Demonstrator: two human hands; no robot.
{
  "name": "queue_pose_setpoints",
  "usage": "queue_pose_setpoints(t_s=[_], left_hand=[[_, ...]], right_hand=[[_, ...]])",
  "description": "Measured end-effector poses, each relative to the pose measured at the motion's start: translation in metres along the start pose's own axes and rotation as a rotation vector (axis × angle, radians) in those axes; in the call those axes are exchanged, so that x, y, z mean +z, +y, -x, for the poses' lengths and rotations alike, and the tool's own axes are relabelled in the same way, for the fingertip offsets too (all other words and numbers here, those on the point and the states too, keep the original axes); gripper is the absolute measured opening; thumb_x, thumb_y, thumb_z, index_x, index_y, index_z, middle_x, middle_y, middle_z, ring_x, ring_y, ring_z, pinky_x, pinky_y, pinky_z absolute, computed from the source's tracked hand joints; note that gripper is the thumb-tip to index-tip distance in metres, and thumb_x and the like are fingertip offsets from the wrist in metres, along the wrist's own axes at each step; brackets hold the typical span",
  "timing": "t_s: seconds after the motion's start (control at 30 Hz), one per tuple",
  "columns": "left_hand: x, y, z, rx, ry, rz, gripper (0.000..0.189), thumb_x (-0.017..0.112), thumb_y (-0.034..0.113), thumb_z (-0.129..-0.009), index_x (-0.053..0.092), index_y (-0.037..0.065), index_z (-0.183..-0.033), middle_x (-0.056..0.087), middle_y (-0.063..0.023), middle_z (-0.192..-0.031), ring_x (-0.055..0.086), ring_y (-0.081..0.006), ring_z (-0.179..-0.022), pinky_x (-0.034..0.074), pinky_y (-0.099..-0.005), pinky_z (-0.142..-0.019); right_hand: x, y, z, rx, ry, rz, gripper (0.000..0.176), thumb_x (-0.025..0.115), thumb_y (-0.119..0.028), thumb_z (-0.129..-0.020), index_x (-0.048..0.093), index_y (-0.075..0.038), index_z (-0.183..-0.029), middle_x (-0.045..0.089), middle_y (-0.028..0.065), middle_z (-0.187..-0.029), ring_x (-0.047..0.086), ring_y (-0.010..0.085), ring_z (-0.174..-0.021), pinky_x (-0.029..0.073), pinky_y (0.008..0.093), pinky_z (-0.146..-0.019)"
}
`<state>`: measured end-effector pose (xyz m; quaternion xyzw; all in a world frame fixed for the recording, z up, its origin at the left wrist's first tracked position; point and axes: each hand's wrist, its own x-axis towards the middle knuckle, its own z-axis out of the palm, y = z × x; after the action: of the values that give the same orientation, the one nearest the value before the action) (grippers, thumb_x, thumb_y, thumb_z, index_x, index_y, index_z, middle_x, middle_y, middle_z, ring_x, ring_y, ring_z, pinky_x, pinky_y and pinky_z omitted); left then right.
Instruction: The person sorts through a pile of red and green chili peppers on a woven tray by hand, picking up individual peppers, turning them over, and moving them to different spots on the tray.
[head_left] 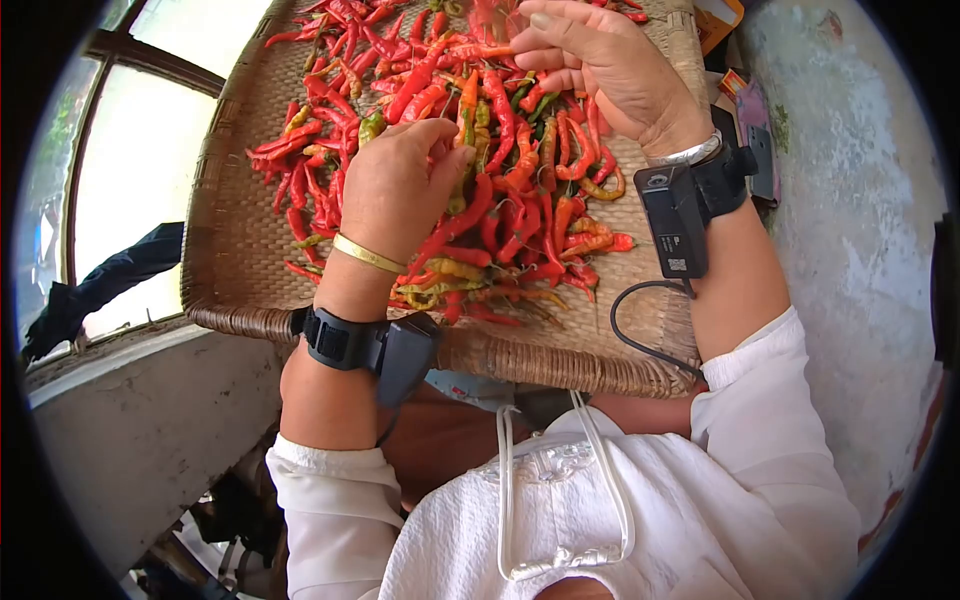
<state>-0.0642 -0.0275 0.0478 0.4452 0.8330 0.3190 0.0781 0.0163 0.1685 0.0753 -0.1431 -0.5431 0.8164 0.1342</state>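
Observation:
Red chili peppers (500,108), some partly orange, yellow or green, lie heaped in a woven basket tray (640,320). My left hand (405,172) is over the left-middle of the heap, its fingers curled. Thumb and forefinger pinch the lower end of an orange chili pepper (468,98) that points away from me; the exact contact is partly hidden. At the far right part of the heap is my right hand (610,70), fingers stretched out and apart. Beside its fingertips are an orange-red chili pepper (482,50) and a blurred red patch.
The tray's thick rim (560,370) is close to my body. A window (130,150) is on the left, with dark cloth (110,285) at its sill. A pale worn surface (850,230) lies to the right. A black cable (625,300) loops from my right wrist device (672,222).

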Motion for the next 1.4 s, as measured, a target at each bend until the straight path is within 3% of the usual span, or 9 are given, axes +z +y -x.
queue_pose_setpoints(t_s=[0.07, 0.17, 0.3, 0.6, 0.73, 1.07, 1.17, 1.3, 1.4], left_hand=[[0.005, 0.0, 0.0, 0.078, -0.012, -0.209, 0.025, 0.066, 0.025, -0.073, 0.063, 0.005, -0.087, 0.059, -0.0111, -0.079, 0.058, -0.0261, -0.067, 0.046, -0.0345, -0.061], [0.01, 0.008, -0.002, 0.037, -0.173, -0.392, 0.031, 0.065, 0.035, -0.072, 0.063, 0.005, -0.082, 0.056, -0.0096, -0.077, 0.058, -0.0266, -0.068, 0.046, -0.0365, -0.06], [0.014, 0.008, -0.006, 0.04, -0.194, -0.447, 0.036, 0.065, 0.041, -0.07, 0.064, 0.006, -0.079, 0.055, -0.0077, -0.078, 0.058, -0.0262, -0.069, 0.046, -0.0371, -0.061], [0.021, 0.014, 0.006, 0.098, -0.339, -0.334, 0.03, 0.069, 0.032, -0.066, 0.063, 0.007, -0.082, 0.054, -0.0076, -0.08, 0.058, -0.0269, -0.071, 0.047, -0.0382, -0.062], [0.02, 0.011, 0.004, 0.146, -0.376, -0.297, 0.025, 0.068, 0.026, -0.065, 0.063, 0.008, -0.081, 0.054, -0.0075, -0.081, 0.057, -0.0272, -0.072, 0.047, -0.0382, -0.063], [0.009, 0.019, 0.013, 0.126, -0.398, -0.421, 0.024, 0.07, 0.021, -0.063, 0.062, 0.005, -0.079, 0.055, -0.008, -0.083, 0.056, -0.0279, -0.073, 0.046, -0.0376, -0.062], [-0.004, 0.016, 0.01, 0.199, -0.322, -0.173, 0.021, 0.07, 0.018, -0.066, 0.061, 0.003, -0.078, 0.056, -0.0076, -0.076, 0.057, -0.0219, -0.064, 0.046, -0.0315, -0.058], [-0.034, 0.014, 0.002, -0.248, -0.385, 0.572, 0.017, 0.059, 0.019, -0.084, 0.058, 0.002, -0.081, 0.051, 0.0051, -0.061, 0.044, -0.0007, -0.052, 0.034, -0.0172, -0.046], [-0.046, -0.004, -0.014, -0.282, -0.346, 0.629, 0.016, 0.057, 0.02, -0.086, 0.058, 0.004, -0.083, 0.056, 0.0035, -0.064, 0.044, -0.0021, -0.05, 0.035, -0.0167, -0.045]], right_hand=[[0.002, 0.008, 0.005, -0.032, -0.037, 0.241, 0.023, 0.056, -0.021, -0.084, 0.056, -0.002, -0.097, 0.059, 0.0026, -0.077, 0.057, 0.008, -0.068, 0.045, 0.02, -0.056], [0.004, 0.008, 0.012, 0.016, -0.104, 0.456, 0.025, 0.051, -0.02, -0.088, 0.058, -0.004, -0.105, 0.061, 0.001, -0.084, 0.056, 0.0032, -0.07, 0.044, 0.0163, -0.059], [0.006, 0.024, 0.008, -0.063, -0.182, 0.687, 0.023, 0.059, -0.02, -0.08, 0.062, 0.0, -0.091, 0.061, 0.0031, -0.072, 0.056, 0.0086, -0.061, 0.046, 0.0228, -0.057], [0.006, 0.03, 0.011, -0.171, -0.207, 0.97, 0.023, 0.06, -0.022, -0.074, 0.065, -0.003, -0.086, 0.062, 0.0111, -0.071, 0.06, 0.0202, -0.064, 0.046, 0.0305, -0.061], [0.009, 0.026, 0.016, -0.153, -0.258, 1.059, 0.019, 0.058, -0.013, -0.08, 0.06, 0.001, -0.092, 0.061, 0.007, -0.072, 0.057, 0.0113, -0.065, 0.044, 0.0258, -0.06], [0.008, 0.026, 0.02, -0.273, -0.299, 1.267, 0.02, 0.058, -0.017, -0.076, 0.06, 0.0, -0.087, 0.06, 0.0136, -0.071, 0.059, 0.0233, -0.065, 0.044, 0.0335, -0.059], [0.007, 0.026, 0.02, -0.328, -0.276, 1.32, 0.02, 0.058, -0.018, -0.075, 0.06, 0.0, -0.085, 0.059, 0.0143, -0.071, 0.059, 0.0255, -0.066, 0.044, 0.0349, -0.06], [0.004, 0.027, 0.018, -0.335, -0.186, 1.36, 0.02, 0.058, -0.023, -0.072, 0.066, -0.005, -0.079, 0.062, 0.0137, -0.07, 0.061, 0.0291, -0.07, 0.048, 0.0402, -0.066], [0.006, 0.025, 0.018, -0.328, -0.174, 1.47, 0.02, 0.059, -0.024, -0.073, 0.065, -0.005, -0.077, 0.062, 0.0135, -0.071, 0.061, 0.0284, -0.07, 0.049, 0.04, -0.066]])
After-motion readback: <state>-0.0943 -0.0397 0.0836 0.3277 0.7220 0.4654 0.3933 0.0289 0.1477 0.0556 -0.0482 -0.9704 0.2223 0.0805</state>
